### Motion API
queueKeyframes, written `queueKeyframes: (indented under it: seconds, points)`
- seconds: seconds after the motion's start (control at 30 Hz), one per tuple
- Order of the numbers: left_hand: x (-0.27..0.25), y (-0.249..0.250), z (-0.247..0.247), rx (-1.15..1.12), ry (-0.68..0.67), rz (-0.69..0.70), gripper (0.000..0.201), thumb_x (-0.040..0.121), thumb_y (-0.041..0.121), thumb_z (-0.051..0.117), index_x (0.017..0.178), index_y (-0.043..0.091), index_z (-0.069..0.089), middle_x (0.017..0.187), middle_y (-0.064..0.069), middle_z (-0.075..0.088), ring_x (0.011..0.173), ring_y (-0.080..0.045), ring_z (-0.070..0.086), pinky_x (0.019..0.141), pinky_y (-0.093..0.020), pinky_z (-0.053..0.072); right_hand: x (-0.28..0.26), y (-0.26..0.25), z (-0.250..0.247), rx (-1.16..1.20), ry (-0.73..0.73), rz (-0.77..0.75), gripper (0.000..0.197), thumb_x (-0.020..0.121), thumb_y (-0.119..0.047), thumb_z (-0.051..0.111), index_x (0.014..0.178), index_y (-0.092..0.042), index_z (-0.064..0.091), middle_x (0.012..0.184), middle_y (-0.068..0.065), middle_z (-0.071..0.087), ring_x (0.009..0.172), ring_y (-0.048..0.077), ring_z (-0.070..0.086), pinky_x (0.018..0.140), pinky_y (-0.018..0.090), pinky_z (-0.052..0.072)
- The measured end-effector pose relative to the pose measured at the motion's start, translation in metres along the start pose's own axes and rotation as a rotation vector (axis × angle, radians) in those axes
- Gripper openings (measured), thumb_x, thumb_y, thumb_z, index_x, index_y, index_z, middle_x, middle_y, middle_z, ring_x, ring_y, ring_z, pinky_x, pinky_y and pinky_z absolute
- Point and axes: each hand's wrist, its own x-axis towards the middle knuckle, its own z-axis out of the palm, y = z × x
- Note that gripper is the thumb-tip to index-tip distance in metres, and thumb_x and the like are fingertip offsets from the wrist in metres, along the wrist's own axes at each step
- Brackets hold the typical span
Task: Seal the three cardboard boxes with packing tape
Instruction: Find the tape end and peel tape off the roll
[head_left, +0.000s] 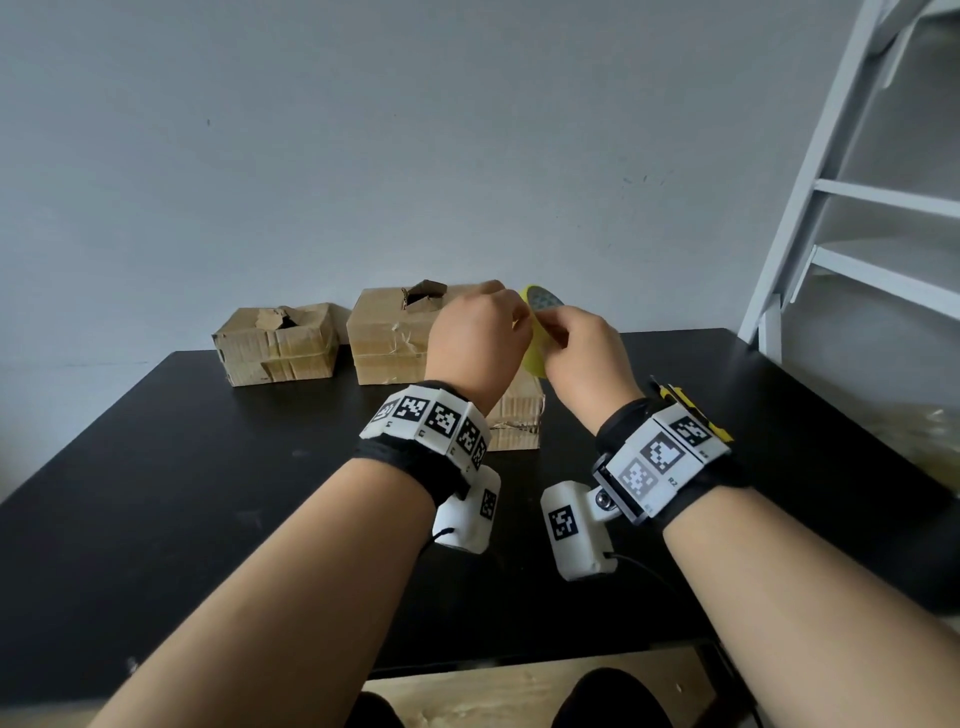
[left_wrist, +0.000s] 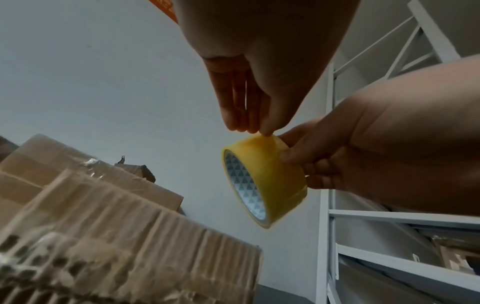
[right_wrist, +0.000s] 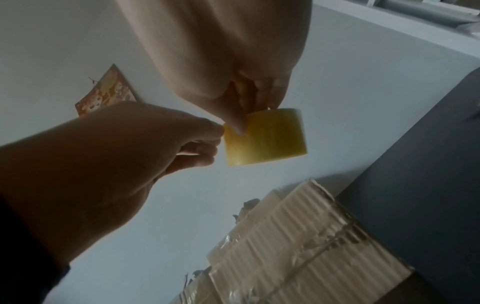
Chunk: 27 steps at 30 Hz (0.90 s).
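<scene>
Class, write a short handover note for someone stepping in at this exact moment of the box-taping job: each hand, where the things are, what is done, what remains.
Right hand: holds the yellow tape roll in the air above the nearest box.
Left hand: fingertips pinch at the roll's top edge, apparently picking up the loose end.
Boxes: three on the black table; the left box and middle box stand at the back by the wall, the nearest partly hidden behind the left wrist.
Done: no fresh strip laid; old clear tape shows on the boxes, and both back boxes have torn tops.
Left: free the end, pull tape, seal all three.
</scene>
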Motion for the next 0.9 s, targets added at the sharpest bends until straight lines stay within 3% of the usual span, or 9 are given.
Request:
queueKeyframes:
  seconds: [0.23,0.37,0.43,0.5,0.6,0.67,0.73,0.8,0.9]
  points:
    - [0.003,-0.002,-0.003,0.013,-0.079,-0.004,0.009,0.080,0.012,0.058,0.076,0.005,0.062,0.080,-0.007,0.062,0.072,-0.025,0.054,0.059,-0.030,0.035,-0.002,-0.002,-0.001,-0.032,-0.055,-0.033,0.026,0.094,-0.006,0.053,0.110,-0.012,0.072,0.106,0.004,0.072,0.097,0.022,0.064,0.081,0.026,0.048]
    - [0.004,-0.001,-0.008,-0.096,-0.085,-0.003,0.012,0.083,0.012,0.058,0.075,0.003,0.059,0.081,-0.008,0.060,0.067,-0.024,0.054,0.060,-0.035,0.043,-0.001,-0.001,-0.003,0.106,-0.067,0.025,0.022,0.099,-0.015,0.054,0.113,-0.017,0.070,0.096,-0.005,0.067,0.090,0.014,0.062,0.074,0.021,0.049]
    - [0.007,-0.002,-0.011,-0.149,-0.126,-0.025,0.010,0.081,0.012,0.059,0.077,0.003,0.059,0.081,-0.008,0.060,0.069,-0.025,0.056,0.063,-0.037,0.045,0.000,0.000,-0.005,0.154,-0.066,0.038,0.023,0.100,-0.021,0.055,0.117,-0.015,0.069,0.102,-0.002,0.068,0.095,0.016,0.063,0.081,0.027,0.053]
    - [0.010,-0.004,-0.014,-0.176,-0.185,-0.053,0.007,0.079,0.012,0.058,0.078,0.005,0.059,0.075,-0.006,0.060,0.067,-0.022,0.054,0.060,-0.035,0.043,0.002,0.001,-0.007,0.179,-0.068,0.059,0.029,0.100,-0.031,0.056,0.120,-0.014,0.068,0.108,0.000,0.070,0.100,0.017,0.064,0.083,0.029,0.053]
    - [0.013,-0.008,-0.019,-0.257,-0.262,-0.114,0.002,0.082,0.011,0.058,0.080,0.010,0.058,0.068,0.002,0.057,0.061,-0.012,0.050,0.054,-0.021,0.040,0.002,0.004,-0.009,0.224,-0.081,0.098,0.033,0.098,-0.038,0.057,0.121,-0.016,0.068,0.108,-0.002,0.070,0.098,0.012,0.064,0.071,0.016,0.047]
    - [0.015,-0.010,-0.020,-0.367,-0.276,-0.200,0.005,0.086,0.012,0.057,0.083,0.017,0.059,0.073,0.004,0.061,0.067,-0.013,0.057,0.060,-0.019,0.046,0.002,0.005,-0.010,0.249,-0.091,0.107,0.030,0.099,-0.034,0.057,0.121,-0.016,0.068,0.105,-0.005,0.069,0.094,0.008,0.062,0.067,0.013,0.044]
    - [0.016,-0.010,-0.021,-0.537,-0.269,-0.318,0.006,0.089,0.014,0.057,0.092,0.019,0.060,0.081,0.001,0.069,0.076,-0.018,0.064,0.069,-0.029,0.054,0.001,0.005,-0.012,0.247,-0.103,0.109,0.030,0.099,-0.033,0.055,0.123,-0.017,0.066,0.103,-0.008,0.065,0.087,-0.001,0.058,0.065,0.011,0.041]
    - [0.018,-0.011,-0.022,-0.655,-0.247,-0.401,0.018,0.090,0.010,0.055,0.105,0.018,0.060,0.090,0.000,0.071,0.084,-0.017,0.065,0.077,-0.032,0.055,0.002,0.005,-0.013,0.237,-0.105,0.104,0.031,0.100,-0.031,0.054,0.126,-0.016,0.064,0.102,-0.010,0.062,0.084,-0.005,0.054,0.065,0.009,0.039]
    - [0.018,-0.012,-0.024,-0.668,-0.231,-0.438,0.034,0.088,0.004,0.055,0.119,0.014,0.061,0.106,0.001,0.065,0.086,-0.007,0.060,0.070,-0.013,0.050,0.004,0.005,-0.013,0.243,-0.087,0.101,0.031,0.101,-0.025,0.053,0.128,-0.015,0.063,0.108,-0.007,0.064,0.092,0.002,0.058,0.069,0.010,0.042]
